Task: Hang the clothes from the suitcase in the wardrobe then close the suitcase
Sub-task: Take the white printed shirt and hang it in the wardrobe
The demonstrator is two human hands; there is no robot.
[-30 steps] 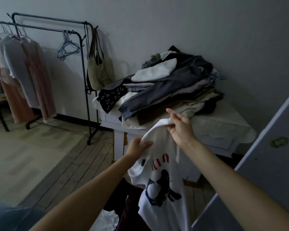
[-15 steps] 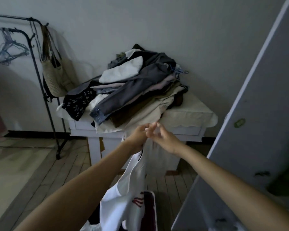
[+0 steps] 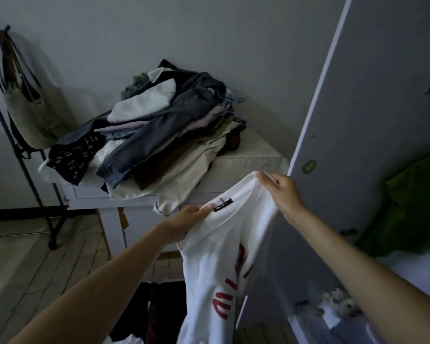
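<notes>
A white T-shirt (image 3: 224, 256) with red lettering hangs in front of me, its neck opening stretched between both hands. My left hand (image 3: 184, 219) grips the collar beside the black label. My right hand (image 3: 281, 189) pinches the other side of the collar, higher up. Below the shirt, dark clothes (image 3: 159, 311) lie at the bottom edge; the suitcase itself is not plainly visible. The grey wardrobe door (image 3: 358, 120) stands open on the right, with a green garment (image 3: 412, 207) inside.
A white table (image 3: 246, 160) carries a tall pile of folded clothes (image 3: 164, 130) with blue hangers (image 3: 233, 100) at its back. A black clothes rail (image 3: 23, 157) with a woven bag (image 3: 32, 115) stands at left. Wooden floor lies below.
My hands, pinched together half a second ago, have moved apart and spread the shirt's collar open. The view has swung right, toward the wardrobe.
</notes>
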